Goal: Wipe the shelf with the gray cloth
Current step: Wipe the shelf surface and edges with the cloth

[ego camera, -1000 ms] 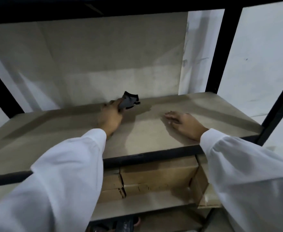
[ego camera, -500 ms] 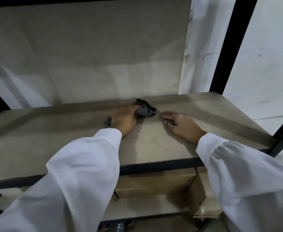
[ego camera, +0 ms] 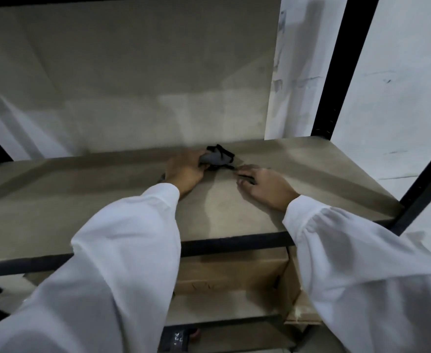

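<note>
A brown board shelf (ego camera: 81, 200) in a black metal frame stands against a pale wall. Near the shelf's back edge, about mid-width, lies the gray cloth (ego camera: 215, 157), bunched up. The left hand (ego camera: 183, 171) has its grip clenched round the cloth on the shelf. The right hand (ego camera: 265, 184) rests on the shelf just beside the cloth, grip released. A cardboard box (ego camera: 229, 273) sits under the shelf.

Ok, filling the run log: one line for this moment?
phase: wipe | left hand: grips cloth on shelf | right hand: rests on shelf
</note>
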